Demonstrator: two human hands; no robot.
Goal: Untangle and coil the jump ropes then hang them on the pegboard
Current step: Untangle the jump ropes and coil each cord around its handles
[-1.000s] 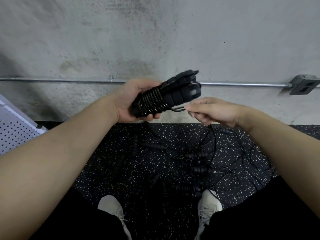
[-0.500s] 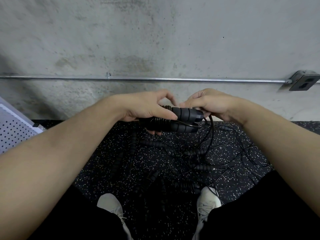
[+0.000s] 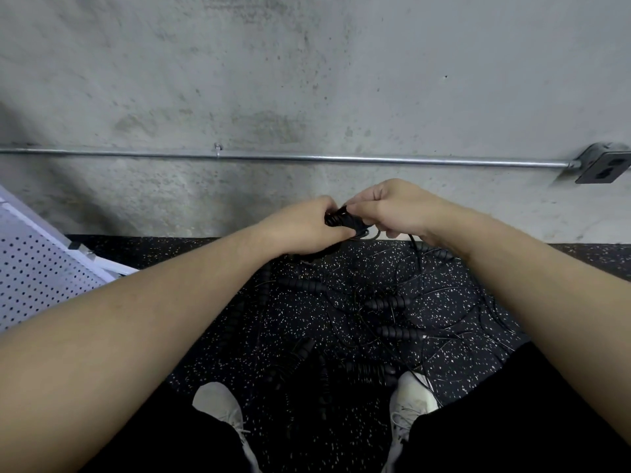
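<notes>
A coiled black jump rope point(image 3: 342, 220), its thin cord wound round the ribbed handles, sits between my two hands and is mostly hidden by them. My left hand point(image 3: 300, 227) grips the bundle from the left. My right hand point(image 3: 392, 208) pinches its right end, and a loose black cord hangs down from there. On the speckled black floor below lies a tangle of more black jump ropes point(image 3: 386, 303) with ribbed handles and thin cords. The white pegboard point(image 3: 37, 268) leans at the left edge.
A concrete wall with a metal conduit point(image 3: 307, 158) and an outlet box point(image 3: 602, 165) stands straight ahead. My two white shoes point(image 3: 218, 404) are at the near edge of the rope pile.
Both hands have turned the bundle from tilted up to level and closed in over it. My right hand went from pinching the free cord to holding the bundle's right end.
</notes>
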